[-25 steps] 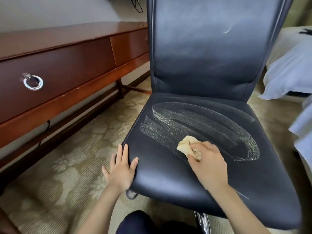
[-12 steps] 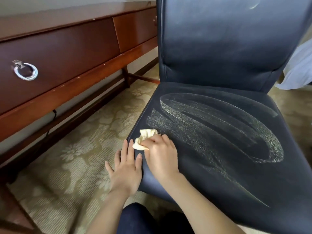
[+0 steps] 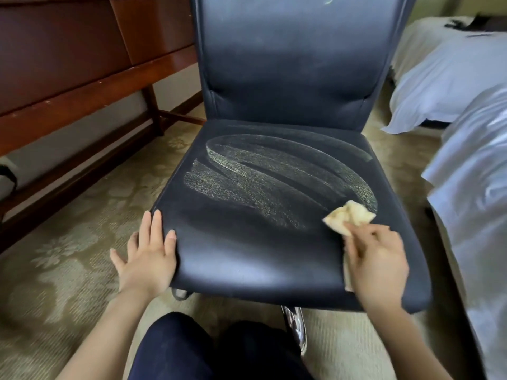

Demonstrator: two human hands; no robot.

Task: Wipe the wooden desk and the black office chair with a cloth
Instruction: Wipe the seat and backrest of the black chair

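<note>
Wiping of the chair [image 3: 247, 256] seat: right hand [image 3: 377, 261] pinches the cloth [image 3: 348, 218] near its right edge. Left hand [image 3: 146, 256], fingers [image 3: 153, 229] straight, braces the front-left corner. Next probably calls for sweeping across the streaks [image 3: 260, 171].

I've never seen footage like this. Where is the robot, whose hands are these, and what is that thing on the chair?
There is no robot here. A person wears a camera on the head that looks forward and down, so you see their own arms. The left hand rests flat, fingers straight, on the front corner of the black chair seat. The right hand pinches a crumpled yellowish cloth against the seat, at the edge of pale curved streaks. A wooden desk stands to the left, a bed with white sheets to the right, and patterned carpet lies below.
</note>
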